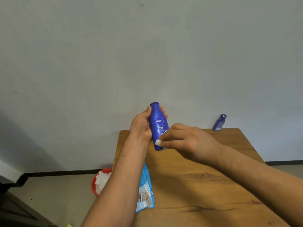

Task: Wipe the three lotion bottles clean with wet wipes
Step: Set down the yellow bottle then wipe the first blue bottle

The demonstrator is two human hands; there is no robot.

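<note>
Far to the left of both hands and lower down, a red bin (pixel 97 185) with crumpled white wipes in it stands on the floor. The left hand (pixel 141 126) grasps the blue lotion bottle (pixel 159 123). The thumb lies at the left of the neck, and the fingers (pixel 164 112) are wrapped around the back and show at the right side. Below this forearm the pack of wet wipes (pixel 146 190) lies on the table (pixel 213 185).

The long axis of the bottle is almost upright, with the cap end above the fingers and the base below them, over the far edge of the table. The left hand covers the upper half, so the lower half is free. There the right hand (pixel 185 140) pinches a small wadded wet wipe (pixel 158 142) against the front, just above the base.

I judge that the next stroke should go along this axis, and that the left hand must turn the bottle to expose its back. To the right of the right hand, well apart, a second bottle (pixel 219 122) stands at the far corner of the table. A third is not visible.
</note>
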